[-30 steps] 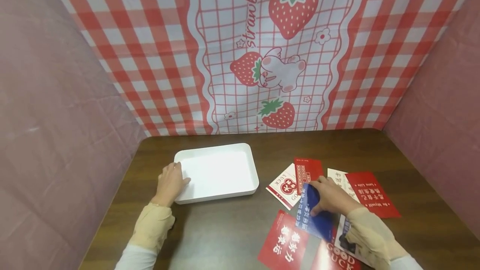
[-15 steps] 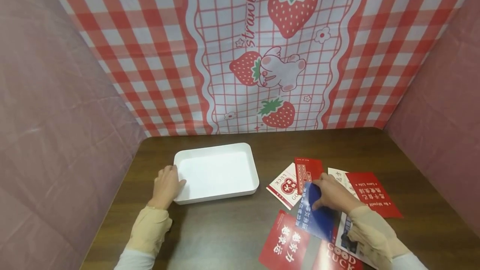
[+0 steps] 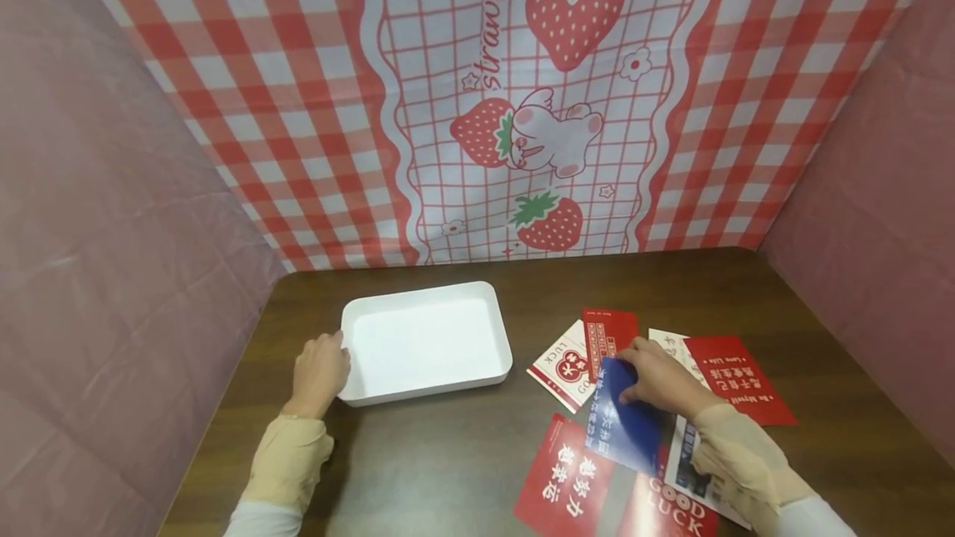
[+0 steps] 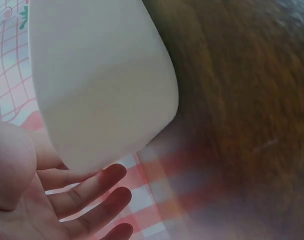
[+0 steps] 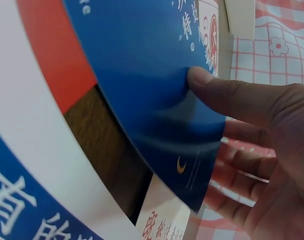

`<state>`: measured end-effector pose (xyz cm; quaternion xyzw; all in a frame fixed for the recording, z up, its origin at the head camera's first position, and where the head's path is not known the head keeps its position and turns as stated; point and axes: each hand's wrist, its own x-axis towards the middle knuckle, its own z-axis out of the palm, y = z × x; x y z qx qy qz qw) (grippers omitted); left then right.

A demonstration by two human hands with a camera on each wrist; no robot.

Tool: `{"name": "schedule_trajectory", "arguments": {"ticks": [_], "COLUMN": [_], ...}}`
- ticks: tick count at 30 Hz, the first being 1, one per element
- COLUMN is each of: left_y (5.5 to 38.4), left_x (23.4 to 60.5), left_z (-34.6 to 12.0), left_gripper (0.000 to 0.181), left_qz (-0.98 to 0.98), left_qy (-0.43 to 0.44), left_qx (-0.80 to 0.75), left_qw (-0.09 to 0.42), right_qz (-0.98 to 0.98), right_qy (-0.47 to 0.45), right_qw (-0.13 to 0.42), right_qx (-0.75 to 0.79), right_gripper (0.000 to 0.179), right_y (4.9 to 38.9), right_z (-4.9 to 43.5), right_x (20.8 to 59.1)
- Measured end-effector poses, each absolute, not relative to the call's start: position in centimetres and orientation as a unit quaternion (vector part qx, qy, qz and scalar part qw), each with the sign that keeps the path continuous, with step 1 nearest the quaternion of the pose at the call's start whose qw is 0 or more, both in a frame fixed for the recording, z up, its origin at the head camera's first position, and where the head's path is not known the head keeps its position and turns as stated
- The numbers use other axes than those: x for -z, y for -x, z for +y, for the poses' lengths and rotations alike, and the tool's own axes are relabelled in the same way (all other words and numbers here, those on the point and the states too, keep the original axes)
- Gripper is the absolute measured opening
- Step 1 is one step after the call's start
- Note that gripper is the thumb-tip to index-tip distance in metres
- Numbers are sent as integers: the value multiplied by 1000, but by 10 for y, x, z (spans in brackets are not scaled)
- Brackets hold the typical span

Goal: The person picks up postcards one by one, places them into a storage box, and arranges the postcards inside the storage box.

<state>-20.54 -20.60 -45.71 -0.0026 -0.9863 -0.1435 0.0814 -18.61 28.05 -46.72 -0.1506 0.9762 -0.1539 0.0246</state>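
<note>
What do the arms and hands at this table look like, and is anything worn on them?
These are a person's. The left hand and right hand are bare, with no gloves or rings in sight. Each arm wears a wrinkled beige cuff around the wrist, then a white sleeve further up.

Your left hand (image 3: 319,375) has drawn back to the left from the white tray (image 3: 427,342). A second ago its thumb reached over the rim into the tray; half a second ago it was already nearer the rim. Now the hand sits beside the tray's left end, only its edge overlapping the rim from above. On your right hand (image 3: 660,375), the thumb has crept a little up the blue card (image 3: 627,433), nearer its top corner. Your head view has dipped slightly, so the strawberry-print cloth (image 3: 555,139) sits higher.
</note>
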Motion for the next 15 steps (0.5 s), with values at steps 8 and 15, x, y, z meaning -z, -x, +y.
{"name": "schedule_trajectory", "arguments": {"ticks": [8,15], "left_y": [208,207], "left_x": [468,461], "left_z": [-212,-214], "left_gripper": [26,31], "left_qz": [-979,-981], "left_qy": [27,34], "left_qx": [153,153], "left_qw": [136,117], "right_qz": [972,971], "right_qy": [169,178], "right_qw": [-10,-27], "right_qx": [163,160], "right_gripper": [38,35], "right_y": [190,189], "right_z": [283,283], "right_x": [466,459]}}
